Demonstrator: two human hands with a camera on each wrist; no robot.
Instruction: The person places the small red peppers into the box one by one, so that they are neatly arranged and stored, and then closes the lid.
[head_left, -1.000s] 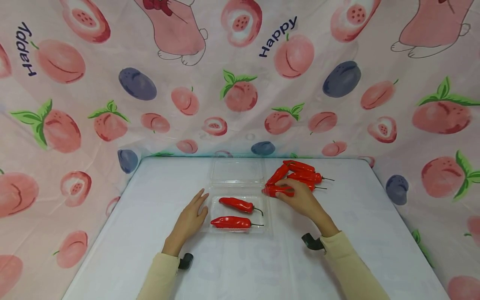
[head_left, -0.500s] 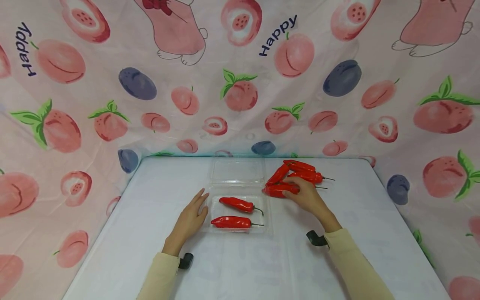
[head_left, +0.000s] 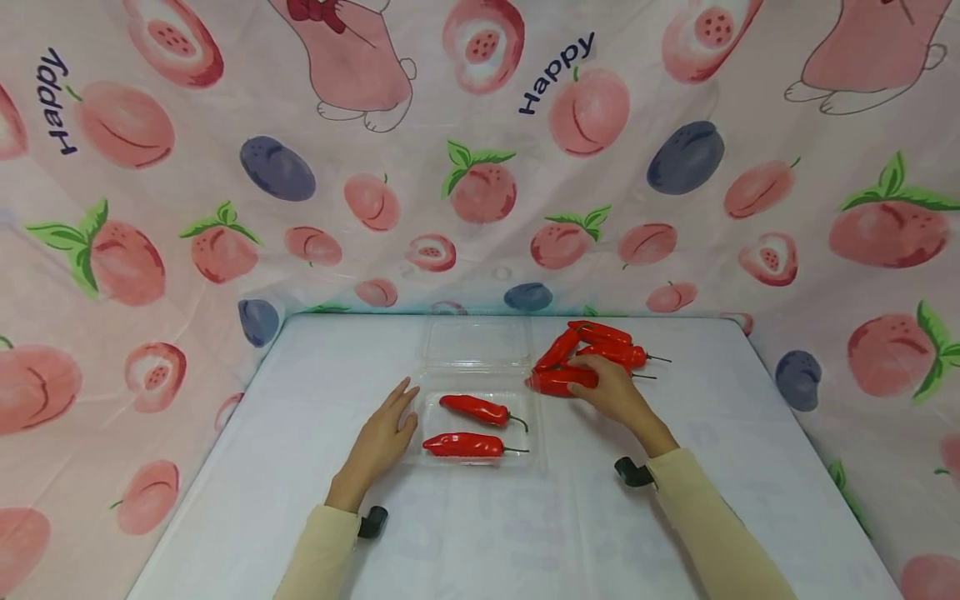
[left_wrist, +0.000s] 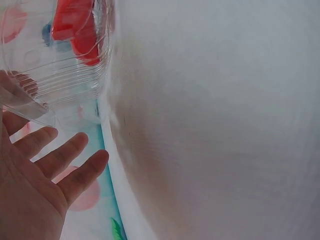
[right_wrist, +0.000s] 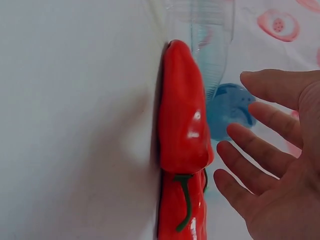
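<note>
My right hand (head_left: 609, 388) hovers over the nearest red chili pepper (head_left: 553, 382) of a pile. In the right wrist view, its fingers are spread and relaxed beside that pepper (right_wrist: 182, 110), holding nothing. My left hand (head_left: 380, 437) lies beside the left side of a clear plastic clamshell box (head_left: 534, 442), its fingers extended. The left wrist view has this hand (left_wrist: 47, 177) with spread fingers close to the ridged box wall (left_wrist: 65, 85). Inside the box lie two red chili peppers, an upper one (head_left: 474, 409) and a lower one (head_left: 462, 445), stems to the right.
Several more red chili peppers, among them a slanted one (head_left: 557, 350), lie heaped right of the box. Its transparent lid (head_left: 477, 342) is folded back toward the rear table edge. The table has a white cover (head_left: 480, 533), with a peach-print cloth (head_left: 420, 108) hanging behind.
From one second ago, my right hand has shifted slightly right along the nearest chili pepper, uncovering more of its tip end. The left hand and the box have stayed put.
</note>
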